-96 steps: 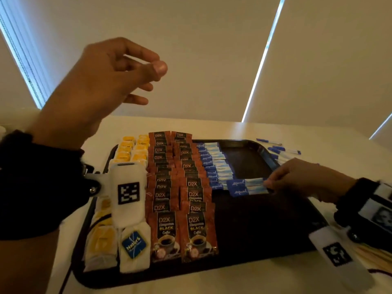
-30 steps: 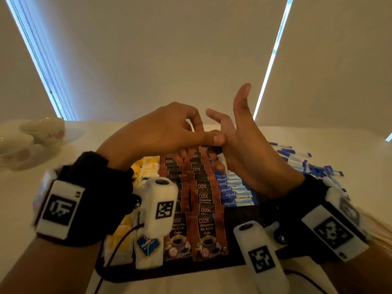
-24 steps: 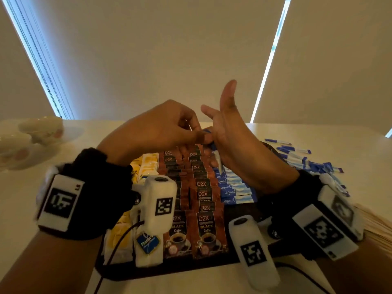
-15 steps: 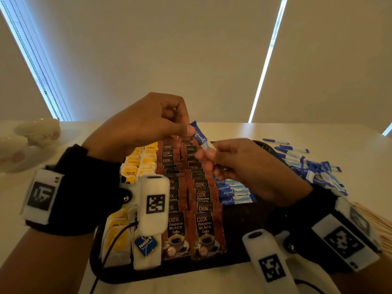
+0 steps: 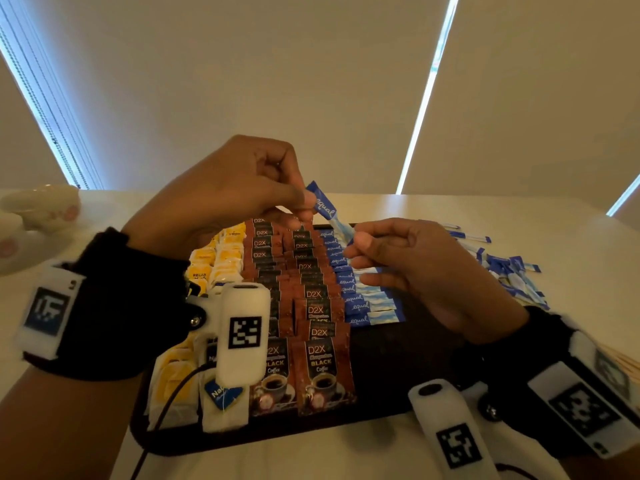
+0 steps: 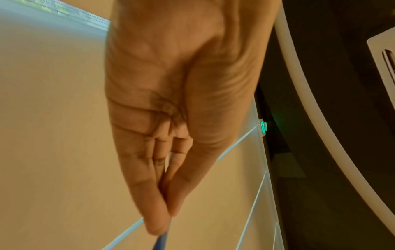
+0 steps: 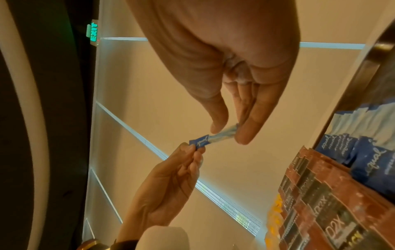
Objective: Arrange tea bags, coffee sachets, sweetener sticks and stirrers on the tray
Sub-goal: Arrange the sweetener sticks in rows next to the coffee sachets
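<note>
1. We hold one sweetener stick [image 5: 327,211] in the air above the far part of the tray [image 5: 388,368]. The left hand [image 5: 228,192] pinches its dark blue end and the right hand [image 5: 415,261] pinches its pale end, so both sets of fingers are grasping the same stick.
2. We judge the step in hand to be straightening this stick before laying it down. A gentle pull between the two pinches should do; a hard tug could tear the paper.
3. We should then let the left pinch go first and carry the stick in the right hand, which is nearer the sweetener row [image 5: 363,299].
4. That row runs from far to near, just right of the coffee sachets [image 5: 315,306], with its dark ends to the left. We should lay ours the same way, at the near end, overlapping the last stick.
5. We should come down flat and low, so the fingers do not nudge the row or the sachets beside it.
6. The tea bags [image 5: 221,265] on the left need no touching. More loose sticks [image 5: 512,275] wait on the surface to the right of the tray.
</note>
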Available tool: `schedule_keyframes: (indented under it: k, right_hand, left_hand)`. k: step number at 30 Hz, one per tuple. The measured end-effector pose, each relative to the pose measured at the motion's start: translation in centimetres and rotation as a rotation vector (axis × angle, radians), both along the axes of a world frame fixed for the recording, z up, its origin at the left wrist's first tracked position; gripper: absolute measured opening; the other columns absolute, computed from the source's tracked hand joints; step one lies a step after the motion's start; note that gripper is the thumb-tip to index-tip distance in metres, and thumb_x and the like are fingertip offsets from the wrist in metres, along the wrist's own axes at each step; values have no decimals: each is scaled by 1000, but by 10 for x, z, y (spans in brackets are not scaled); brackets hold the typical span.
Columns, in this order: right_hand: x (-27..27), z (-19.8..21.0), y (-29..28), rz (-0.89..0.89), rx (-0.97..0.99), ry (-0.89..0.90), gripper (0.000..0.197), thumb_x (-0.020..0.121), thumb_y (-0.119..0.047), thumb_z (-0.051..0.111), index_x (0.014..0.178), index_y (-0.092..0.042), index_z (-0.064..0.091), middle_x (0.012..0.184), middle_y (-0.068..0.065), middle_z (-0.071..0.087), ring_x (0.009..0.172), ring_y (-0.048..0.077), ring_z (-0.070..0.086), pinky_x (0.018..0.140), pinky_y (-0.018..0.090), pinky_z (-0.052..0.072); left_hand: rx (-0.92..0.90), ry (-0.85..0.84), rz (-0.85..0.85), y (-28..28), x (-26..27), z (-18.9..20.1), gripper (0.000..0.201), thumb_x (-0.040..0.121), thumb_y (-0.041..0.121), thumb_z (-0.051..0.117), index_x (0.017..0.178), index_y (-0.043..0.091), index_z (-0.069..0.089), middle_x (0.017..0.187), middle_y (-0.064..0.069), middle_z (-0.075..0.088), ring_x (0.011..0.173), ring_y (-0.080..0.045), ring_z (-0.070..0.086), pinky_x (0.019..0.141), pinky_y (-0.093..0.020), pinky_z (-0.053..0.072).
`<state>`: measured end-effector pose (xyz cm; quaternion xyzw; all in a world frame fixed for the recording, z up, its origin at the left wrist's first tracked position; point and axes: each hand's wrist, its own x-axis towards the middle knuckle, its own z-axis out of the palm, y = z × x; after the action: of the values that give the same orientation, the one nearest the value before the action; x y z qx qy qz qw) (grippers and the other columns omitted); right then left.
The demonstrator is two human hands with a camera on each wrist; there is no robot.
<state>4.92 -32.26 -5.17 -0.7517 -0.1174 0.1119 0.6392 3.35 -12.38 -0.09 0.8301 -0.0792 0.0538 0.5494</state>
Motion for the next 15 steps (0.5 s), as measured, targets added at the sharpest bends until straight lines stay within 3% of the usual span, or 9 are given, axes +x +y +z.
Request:
schedule_keyframes:
  k: [4, 6, 8, 10, 13, 15]
  right_hand:
    - [1, -2, -12, -2, -91, 18, 13, 87, -21, 60, 90, -9, 65, 78, 4, 67, 65, 7, 61, 55, 14, 51]
    - [2, -3, -23, -20, -247, -25, 15, 85, -25, 62, 86, -10, 65, 79, 7, 66, 67, 11, 60, 52, 14, 48]
    - [5, -2, -37, 20, -466, -49, 16, 83, -27, 64, 85, -11, 67, 71, 1, 67, 61, 6, 61, 51, 14, 47]
    - [9, 0, -51, 153, -707, 13, 15, 84, -26, 63, 87, -12, 68, 65, -5, 66, 58, 3, 60, 55, 17, 47]
    - [15, -3, -61, 365, -1000, 189, 15, 90, -25, 57, 92, -14, 67, 78, -1, 66, 69, 8, 59, 68, 22, 50]
    - [20, -9, -61, 418, -1100, 239, 15, 91, -25, 57, 93, -14, 67, 81, 0, 65, 70, 8, 57, 70, 21, 49]
  left_hand:
    - [-19, -16, -41, -13, 1, -8, 13, 81, 6, 67, 82, -1, 56, 75, -9, 73, 69, -14, 71, 59, -21, 57]
    - [19, -26, -71, -13, 0, -8, 15, 80, 12, 69, 87, 1, 61, 77, -5, 73, 71, -13, 71, 61, -21, 56]
    - [63, -57, -43, -7, -1, -5, 21, 76, 20, 72, 91, 8, 65, 79, -1, 73, 74, -11, 70, 62, -21, 57]
    - [38, -109, 28, 3, -3, 2, 32, 65, 31, 72, 91, 15, 64, 82, 2, 74, 75, -9, 70, 60, -20, 57]
    - [-9, -183, 114, 18, -6, 13, 36, 59, 42, 67, 90, 24, 61, 83, 5, 73, 74, -6, 69, 56, -19, 54]
    - [-24, -233, 136, 27, -9, 17, 34, 61, 44, 67, 89, 27, 62, 83, 7, 73, 74, -6, 68, 56, -19, 51]
